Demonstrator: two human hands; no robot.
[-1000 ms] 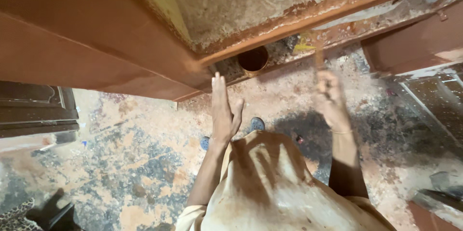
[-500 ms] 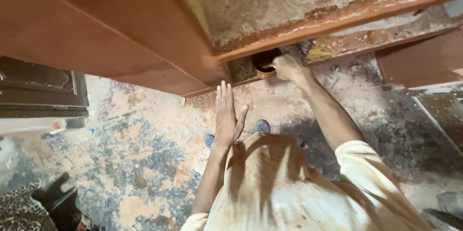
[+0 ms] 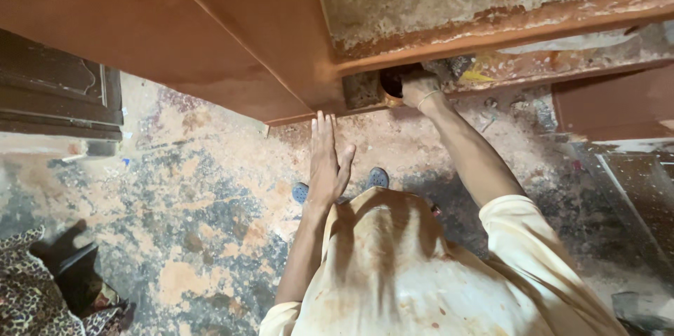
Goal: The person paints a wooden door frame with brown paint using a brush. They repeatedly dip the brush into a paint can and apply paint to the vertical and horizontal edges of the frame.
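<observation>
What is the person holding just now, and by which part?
Nothing is clearly held. The left hand lies flat and open against the edge of the reddish-brown panel. The right hand reaches to a dark round can; whether it grips the rim cannot be told.

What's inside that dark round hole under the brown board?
The right hand reaches into the round hole, covering most of it. Only darkness shows inside; anything deeper is hidden.

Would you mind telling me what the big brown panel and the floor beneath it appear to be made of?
The brown panel under the left hand looks like wood or board coated in matt reddish-brown paint or primer: smooth, even colour, crisp edges. The floor seems to be concrete or stone, dark and mottled, blotched with orange-brown stains and dust.
</observation>
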